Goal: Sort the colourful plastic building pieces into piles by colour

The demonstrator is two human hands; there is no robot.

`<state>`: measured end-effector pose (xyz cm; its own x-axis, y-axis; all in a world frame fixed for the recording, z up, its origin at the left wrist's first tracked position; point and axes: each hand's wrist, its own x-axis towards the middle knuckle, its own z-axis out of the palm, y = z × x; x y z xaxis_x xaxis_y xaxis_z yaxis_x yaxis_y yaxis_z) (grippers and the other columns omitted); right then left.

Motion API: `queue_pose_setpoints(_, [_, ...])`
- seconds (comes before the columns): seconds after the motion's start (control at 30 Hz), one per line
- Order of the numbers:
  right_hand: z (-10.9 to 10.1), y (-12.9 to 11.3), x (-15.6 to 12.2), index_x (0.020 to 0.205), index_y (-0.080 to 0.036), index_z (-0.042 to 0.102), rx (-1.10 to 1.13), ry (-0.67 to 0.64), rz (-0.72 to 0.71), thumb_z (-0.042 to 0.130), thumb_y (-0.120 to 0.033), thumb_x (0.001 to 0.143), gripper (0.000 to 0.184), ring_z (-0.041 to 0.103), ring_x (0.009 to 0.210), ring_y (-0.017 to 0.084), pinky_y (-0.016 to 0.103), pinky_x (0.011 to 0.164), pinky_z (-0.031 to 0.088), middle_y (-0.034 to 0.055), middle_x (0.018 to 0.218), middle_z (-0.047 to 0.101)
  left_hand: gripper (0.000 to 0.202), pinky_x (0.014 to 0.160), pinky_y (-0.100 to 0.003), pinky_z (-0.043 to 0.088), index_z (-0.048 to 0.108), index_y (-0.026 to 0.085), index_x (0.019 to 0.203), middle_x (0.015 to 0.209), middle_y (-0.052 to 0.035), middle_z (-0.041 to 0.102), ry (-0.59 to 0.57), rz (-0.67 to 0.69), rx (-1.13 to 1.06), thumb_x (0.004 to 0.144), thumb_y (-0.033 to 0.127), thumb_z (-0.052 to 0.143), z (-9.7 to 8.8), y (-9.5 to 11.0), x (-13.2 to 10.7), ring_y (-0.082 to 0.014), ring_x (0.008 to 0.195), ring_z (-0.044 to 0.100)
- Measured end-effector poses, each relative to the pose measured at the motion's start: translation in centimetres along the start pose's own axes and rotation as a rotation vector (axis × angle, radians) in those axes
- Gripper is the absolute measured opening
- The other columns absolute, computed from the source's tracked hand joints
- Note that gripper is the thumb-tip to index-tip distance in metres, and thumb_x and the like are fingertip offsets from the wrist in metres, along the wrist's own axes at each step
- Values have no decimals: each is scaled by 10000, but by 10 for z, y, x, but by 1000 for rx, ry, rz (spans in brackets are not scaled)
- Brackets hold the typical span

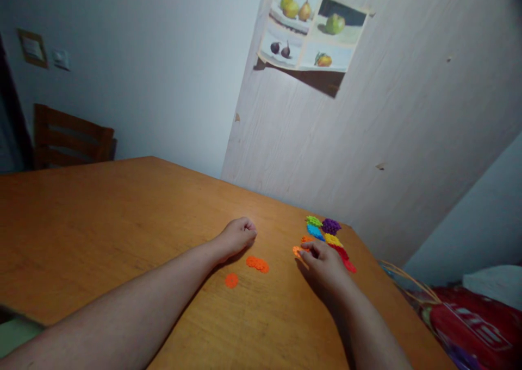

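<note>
My right hand (324, 260) pinches a flat orange plastic disc (296, 251) between thumb and fingers, low over the right part of the table. Beside and partly behind it are rows of overlapping discs: green (314, 221), purple (331, 226), blue (315, 232), yellow (333, 240) and red (348, 264). Some orange ones (305, 239) lie there too, partly covered by the hand. My left hand (238, 233) rests on the table with fingers curled closed; their inside is hidden. Near it lie a short overlapping row of orange discs (257, 264) and one single orange disc (231, 281).
The wooden table (122, 212) meets the wall at its far right side. A wooden chair (73, 133) stands beyond its far left edge. Right of the table are a red bag (477, 326) and thin cords (411, 280). A sheet of fruit pictures (314, 27) hangs above.
</note>
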<state>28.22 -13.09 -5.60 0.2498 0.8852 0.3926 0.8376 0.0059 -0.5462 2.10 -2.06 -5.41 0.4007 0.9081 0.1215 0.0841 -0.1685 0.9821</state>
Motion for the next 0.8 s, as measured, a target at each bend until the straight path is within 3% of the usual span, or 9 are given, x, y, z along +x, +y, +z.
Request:
queue_pose_setpoints(0.13, [19,-46,-13,1005,-190,744,19,-236,-109,673,-381,823,274,611,787,183,301,707,465,45,858,668,104,527,-213,321,566,169,779,637,21,547,-35,-2,17,728,257,590,-1,-1,-1,-102,564,456])
queue_pose_setpoints(0.27, [31,-75,-21,1086,-224,740,-53,-333,-206,715,-416,823,326,589,786,177,302,709,442,34,869,632,86,524,-212,327,561,172,778,629,21,551,-37,-9,27,709,222,569,-1,2,-5,-101,562,444])
queue_pose_setpoints(0.47, [33,-81,-22,975,-244,753,-68,-365,-223,677,-369,864,184,578,795,168,293,708,428,30,879,614,116,515,-208,312,564,173,779,640,24,556,-62,-28,38,679,216,604,-1,-2,-3,-104,577,461])
queue_pose_setpoints(0.63, [34,-82,-22,1103,-246,733,-70,-339,-216,723,-406,829,318,585,809,174,301,727,434,32,904,613,100,518,-213,319,576,168,769,659,14,567,-68,-2,90,682,215,592,0,1,-6,-110,599,466])
queue_pose_setpoints(0.8, [37,-86,-23,927,-238,749,-51,-330,-226,688,-340,840,147,583,805,164,292,725,430,27,890,622,86,525,-210,326,572,172,757,643,16,566,-69,2,92,678,203,587,1,4,-7,-110,590,469])
